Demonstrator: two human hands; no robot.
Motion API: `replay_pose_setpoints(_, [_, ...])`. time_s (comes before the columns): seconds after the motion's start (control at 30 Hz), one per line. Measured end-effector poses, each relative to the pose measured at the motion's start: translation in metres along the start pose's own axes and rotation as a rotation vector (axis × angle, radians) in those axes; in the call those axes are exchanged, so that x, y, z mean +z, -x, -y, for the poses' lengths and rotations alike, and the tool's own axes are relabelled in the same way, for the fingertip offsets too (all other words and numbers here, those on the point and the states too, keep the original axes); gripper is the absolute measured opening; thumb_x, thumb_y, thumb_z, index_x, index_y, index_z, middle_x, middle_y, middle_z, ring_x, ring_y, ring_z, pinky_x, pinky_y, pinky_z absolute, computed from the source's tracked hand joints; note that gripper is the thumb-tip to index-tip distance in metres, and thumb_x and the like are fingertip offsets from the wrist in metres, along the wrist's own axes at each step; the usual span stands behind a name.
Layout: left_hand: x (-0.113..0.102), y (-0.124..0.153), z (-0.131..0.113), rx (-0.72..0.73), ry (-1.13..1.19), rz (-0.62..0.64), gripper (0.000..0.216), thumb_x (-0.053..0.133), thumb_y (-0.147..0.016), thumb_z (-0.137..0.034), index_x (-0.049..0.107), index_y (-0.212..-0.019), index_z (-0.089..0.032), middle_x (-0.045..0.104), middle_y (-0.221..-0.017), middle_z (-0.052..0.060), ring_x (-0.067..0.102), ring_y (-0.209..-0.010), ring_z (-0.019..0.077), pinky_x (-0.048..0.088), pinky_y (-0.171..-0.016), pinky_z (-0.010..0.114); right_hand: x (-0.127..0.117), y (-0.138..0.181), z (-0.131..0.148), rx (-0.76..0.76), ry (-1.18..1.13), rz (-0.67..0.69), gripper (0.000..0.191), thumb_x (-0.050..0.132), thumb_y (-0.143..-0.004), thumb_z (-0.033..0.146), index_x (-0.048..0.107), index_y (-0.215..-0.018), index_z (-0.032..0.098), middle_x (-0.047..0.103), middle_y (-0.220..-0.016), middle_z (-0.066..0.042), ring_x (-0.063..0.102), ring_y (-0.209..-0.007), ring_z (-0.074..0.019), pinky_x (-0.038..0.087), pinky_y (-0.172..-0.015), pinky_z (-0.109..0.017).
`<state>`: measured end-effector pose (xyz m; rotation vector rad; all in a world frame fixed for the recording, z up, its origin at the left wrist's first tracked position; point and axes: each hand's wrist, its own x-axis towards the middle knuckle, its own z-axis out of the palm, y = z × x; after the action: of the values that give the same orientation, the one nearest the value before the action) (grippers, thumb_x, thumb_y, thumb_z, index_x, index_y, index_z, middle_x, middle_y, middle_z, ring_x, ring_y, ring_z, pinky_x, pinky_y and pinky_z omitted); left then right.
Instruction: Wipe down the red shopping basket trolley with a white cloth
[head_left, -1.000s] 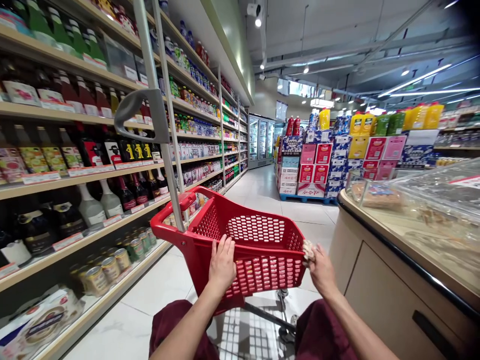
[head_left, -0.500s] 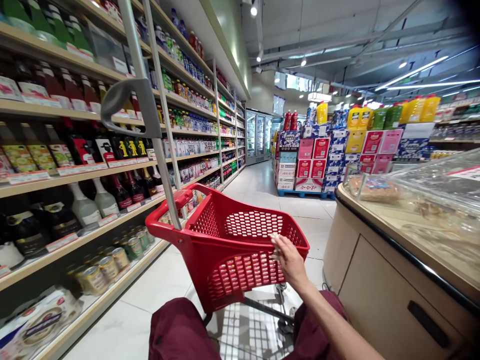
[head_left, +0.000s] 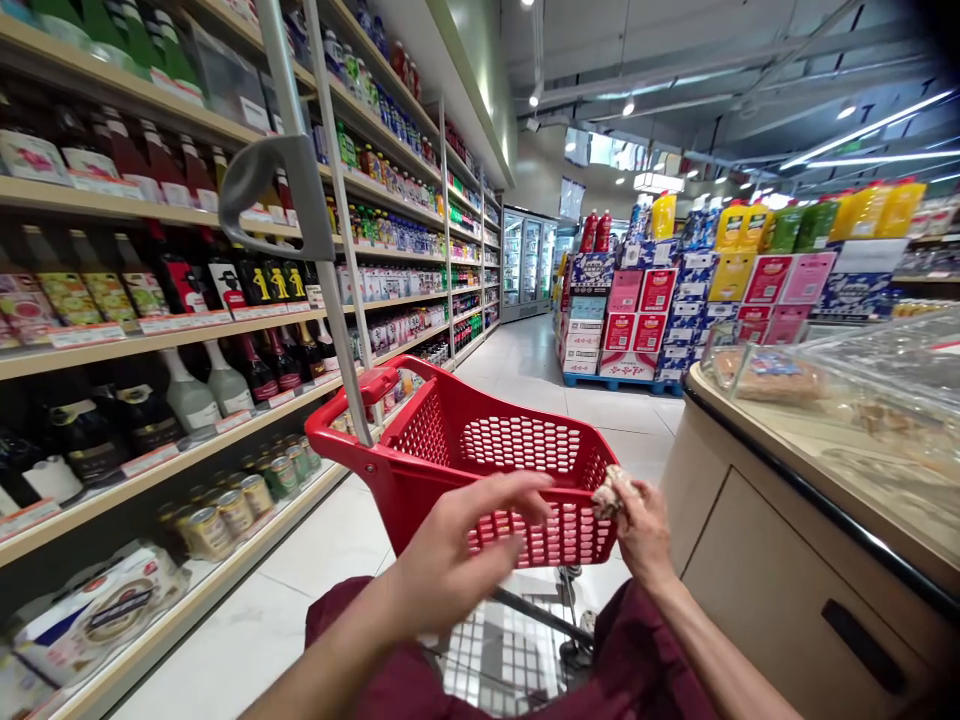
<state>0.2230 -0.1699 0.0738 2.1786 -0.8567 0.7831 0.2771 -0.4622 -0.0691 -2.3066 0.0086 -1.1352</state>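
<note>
A red plastic shopping basket cart (head_left: 450, 440) stands in front of me on the shop floor, its grey handle (head_left: 274, 185) raised on two metal bars at the left. My right hand (head_left: 637, 525) is closed on a small crumpled cloth (head_left: 611, 490) held against the basket's near right corner. My left hand (head_left: 457, 550) hovers just before the basket's near wall, fingers spread and reaching rightward toward the cloth, holding nothing. My knees in dark red trousers (head_left: 637, 670) show at the bottom.
Shelves of bottles and tins (head_left: 150, 330) line the left side of the aisle. A beige counter with clear lidded food trays (head_left: 825, 420) stands close on the right. Stacked drink cartons on a pallet (head_left: 645, 310) and fridges (head_left: 525, 265) lie further down the tiled aisle.
My left hand, out of view half a second ago, has come back up before the basket. My right hand with the cloth has moved from the basket's rim middle to its right corner.
</note>
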Motion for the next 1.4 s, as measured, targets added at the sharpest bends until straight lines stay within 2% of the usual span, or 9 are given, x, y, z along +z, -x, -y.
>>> replay_pose_setpoints(0.23, [0.054, 0.033, 0.040, -0.007, -0.423, 0.360, 0.053, 0.045, -0.066, -0.004, 0.049, -0.117, -0.017, 0.043, -0.132, 0.012, 0.034, -0.124, 0.0264, 0.026, -0.102, 0.053, -0.003, 0.032, 0.013, -0.186, -0.035, 0.106, 0.023, 0.042, -0.080, 0.023, 0.061, -0.092, 0.024, 0.056, -0.096, -0.007, 0.053, -0.087, -0.0195, 0.048, -0.073, -0.033])
replay_pose_setpoints(0.33, [0.063, 0.048, 0.045, -0.045, -0.421, 0.385, 0.056, 0.045, -0.065, -0.002, 0.046, -0.120, -0.016, 0.039, -0.135, 0.012, 0.029, -0.127, 0.0258, 0.024, -0.103, 0.052, -0.006, 0.007, 0.027, -0.217, -0.039, -0.068, 0.024, 0.042, -0.082, 0.024, 0.058, -0.099, 0.021, 0.052, -0.104, -0.009, 0.048, -0.098, -0.0214, 0.044, -0.081, -0.037])
replay_pose_setpoints(0.5, [0.072, 0.049, 0.029, -0.121, -0.302, 0.395, 0.059, 0.043, -0.061, -0.001, 0.047, -0.119, -0.016, 0.040, -0.133, 0.012, 0.034, -0.123, 0.0245, 0.031, -0.101, 0.048, 0.002, 0.020, 0.031, -0.341, -0.039, 0.151, 0.019, 0.040, -0.083, 0.019, 0.059, -0.081, 0.021, 0.054, -0.091, -0.006, 0.049, -0.078, -0.0160, 0.047, -0.065, -0.028])
replay_pose_setpoints(0.6, [0.075, 0.044, 0.023, -0.135, -0.275, 0.340, 0.059, 0.042, -0.061, -0.001, 0.047, -0.118, -0.016, 0.040, -0.134, 0.012, 0.033, -0.124, 0.0240, 0.029, -0.102, 0.050, 0.005, 0.022, 0.038, -0.351, -0.098, 0.054, 0.019, 0.043, -0.082, 0.019, 0.059, -0.092, 0.021, 0.052, -0.099, -0.008, 0.050, -0.091, -0.0186, 0.046, -0.075, -0.033])
replay_pose_setpoints(0.7, [0.072, 0.038, 0.025, -0.120, -0.317, 0.268, 0.058, 0.041, -0.064, -0.001, 0.045, -0.120, -0.015, 0.038, -0.135, 0.012, 0.028, -0.127, 0.0241, 0.023, -0.104, 0.052, 0.009, 0.009, 0.053, -0.354, -0.133, -0.069, 0.023, 0.046, -0.081, 0.022, 0.057, -0.102, 0.021, 0.050, -0.107, -0.009, 0.047, -0.100, -0.0213, 0.043, -0.084, -0.038])
replay_pose_setpoints(0.9, [0.056, 0.050, 0.046, -0.050, -0.418, 0.311, 0.057, 0.043, -0.064, -0.003, 0.047, -0.119, -0.016, 0.041, -0.133, 0.012, 0.031, -0.126, 0.0249, 0.024, -0.103, 0.052, 0.023, 0.022, 0.079, -0.493, -0.134, 0.204, 0.025, 0.039, -0.082, 0.013, 0.061, -0.091, 0.022, 0.056, -0.090, -0.006, 0.051, -0.081, -0.0158, 0.045, -0.067, -0.029])
replay_pose_setpoints(1.07, [0.040, 0.053, 0.057, -0.054, -0.545, 0.153, 0.057, 0.040, -0.066, -0.001, 0.045, -0.121, -0.015, 0.038, -0.135, 0.013, 0.027, -0.128, 0.0250, 0.020, -0.103, 0.053, 0.027, 0.000, 0.115, -0.506, -0.187, 0.002, 0.029, 0.040, -0.083, 0.016, 0.055, -0.108, 0.022, 0.051, -0.105, -0.009, 0.048, -0.097, -0.0192, 0.043, -0.080, -0.035])
replay_pose_setpoints(1.27, [0.022, 0.058, 0.066, -0.044, -0.597, 0.136, 0.057, 0.041, -0.065, -0.002, 0.046, -0.120, -0.016, 0.040, -0.134, 0.011, 0.029, -0.126, 0.0242, 0.022, -0.103, 0.051, 0.040, 0.012, 0.132, -0.616, -0.131, 0.216, 0.025, 0.039, -0.083, 0.011, 0.059, -0.095, 0.021, 0.056, -0.089, -0.006, 0.049, -0.079, -0.0160, 0.044, -0.068, -0.029])
replay_pose_setpoints(1.4, [0.009, 0.060, 0.071, -0.096, -0.633, 0.061, 0.054, 0.040, -0.067, -0.002, 0.047, -0.119, -0.015, 0.042, -0.132, 0.012, 0.030, -0.126, 0.0246, 0.022, -0.103, 0.052, 0.044, 0.003, 0.152, -0.634, -0.194, 0.086, 0.029, 0.043, -0.083, 0.013, 0.054, -0.109, 0.019, 0.053, -0.103, -0.009, 0.048, -0.094, -0.0186, 0.043, -0.080, -0.034])
